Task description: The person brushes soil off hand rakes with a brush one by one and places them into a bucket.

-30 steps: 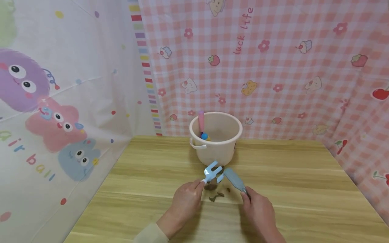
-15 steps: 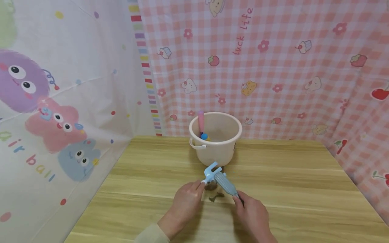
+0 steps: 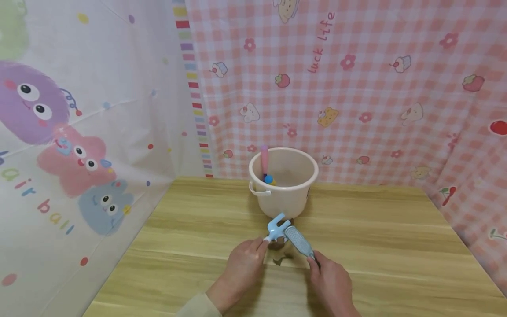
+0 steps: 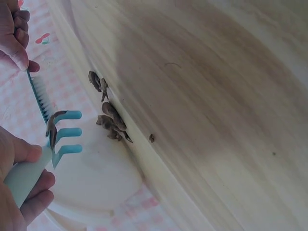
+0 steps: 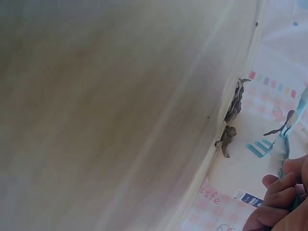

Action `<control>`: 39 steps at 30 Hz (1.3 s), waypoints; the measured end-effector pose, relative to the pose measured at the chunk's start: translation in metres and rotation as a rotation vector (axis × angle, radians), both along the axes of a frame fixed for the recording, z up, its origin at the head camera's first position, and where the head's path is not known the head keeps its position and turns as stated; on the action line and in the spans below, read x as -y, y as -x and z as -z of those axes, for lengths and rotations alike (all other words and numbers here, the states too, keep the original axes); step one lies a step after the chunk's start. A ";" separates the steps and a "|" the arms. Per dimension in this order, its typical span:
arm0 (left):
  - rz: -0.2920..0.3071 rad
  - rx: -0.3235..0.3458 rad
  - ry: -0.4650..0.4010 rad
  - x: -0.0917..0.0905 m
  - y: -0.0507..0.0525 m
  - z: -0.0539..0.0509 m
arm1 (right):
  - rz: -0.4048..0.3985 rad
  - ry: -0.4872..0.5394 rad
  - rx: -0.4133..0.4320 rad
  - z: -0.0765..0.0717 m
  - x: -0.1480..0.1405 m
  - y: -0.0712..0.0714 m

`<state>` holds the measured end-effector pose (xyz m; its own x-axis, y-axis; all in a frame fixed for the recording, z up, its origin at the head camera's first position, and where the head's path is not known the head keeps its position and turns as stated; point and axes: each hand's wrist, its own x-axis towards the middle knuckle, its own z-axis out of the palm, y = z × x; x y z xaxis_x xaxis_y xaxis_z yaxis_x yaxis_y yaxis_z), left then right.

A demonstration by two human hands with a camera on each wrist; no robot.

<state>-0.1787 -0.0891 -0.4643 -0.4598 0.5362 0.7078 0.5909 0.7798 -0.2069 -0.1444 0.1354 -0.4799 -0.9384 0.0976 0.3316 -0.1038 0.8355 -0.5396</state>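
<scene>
My left hand point(image 3: 244, 264) grips a small light-blue hand rake point(image 3: 276, 229) by its handle, tines up and away, just in front of the bucket. In the left wrist view a curled, dry brown leaf point(image 4: 51, 131) is caught on the rake's head. My right hand point(image 3: 332, 279) grips a blue-grey brush point(image 3: 299, 242), its white bristles point(image 4: 42, 96) facing the rake, the brush's tip close beside the tines. Whether bristles and rake touch, I cannot tell. Brown, withered leaf pieces point(image 3: 278, 261) lie on the table below both tools, with more clumped pieces point(image 4: 111, 115) near the bucket.
A cream bucket point(image 3: 283, 202) with its handle hanging at the front left stands behind the tools. Inside it are a pink-handled thing point(image 3: 264, 158) and a blue-and-yellow thing point(image 3: 269, 179). Printed cloths point(image 3: 348, 101) rise behind the wooden table point(image 3: 190, 229) and at both sides.
My right hand has brought the brush leftward over the rake, then slightly back to the right. The left hand with the rake has stayed nearly still. The head view has shifted a little.
</scene>
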 end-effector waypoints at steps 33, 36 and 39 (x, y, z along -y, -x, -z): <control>0.005 0.192 -0.159 -0.003 0.000 -0.001 | -0.072 -0.086 -0.155 0.003 0.011 0.001; 0.010 0.175 -0.150 -0.003 0.002 0.000 | -0.071 -0.072 -0.134 0.002 0.009 0.002; 0.019 0.161 -0.150 -0.004 0.004 -0.001 | -0.069 -0.062 -0.128 -0.001 0.007 0.004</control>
